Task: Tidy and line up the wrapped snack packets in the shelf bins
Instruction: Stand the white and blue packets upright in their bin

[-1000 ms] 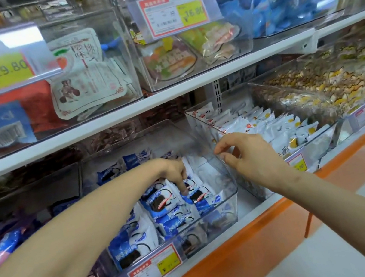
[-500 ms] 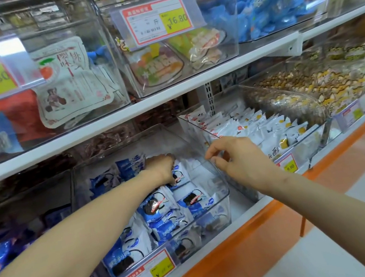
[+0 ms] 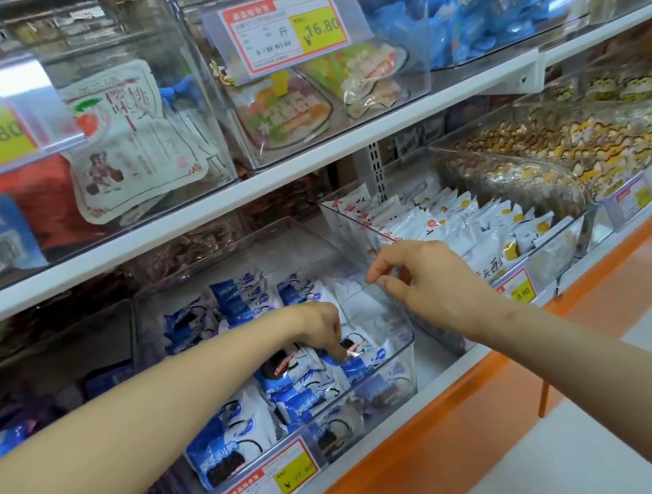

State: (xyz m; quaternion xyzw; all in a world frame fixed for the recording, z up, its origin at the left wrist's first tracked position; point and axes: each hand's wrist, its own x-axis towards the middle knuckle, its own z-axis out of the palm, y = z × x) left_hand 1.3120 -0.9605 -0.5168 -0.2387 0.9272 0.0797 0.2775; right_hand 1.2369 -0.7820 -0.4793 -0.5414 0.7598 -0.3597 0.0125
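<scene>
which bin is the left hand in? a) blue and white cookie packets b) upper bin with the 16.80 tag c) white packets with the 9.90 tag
a: the left hand pinches one of the blue and white packets inside the clear bin, whose rim the right hand holds.

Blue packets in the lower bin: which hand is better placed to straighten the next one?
Probably the left hand: its curled fingers are on a blue packet inside the lower bin. The right hand pinches the bin's side rim, off the packets.

Reaching forward, the left hand (image 3: 320, 325) curls its fingers downward; the right hand (image 3: 423, 279) pinches thumb to forefinger.
</scene>
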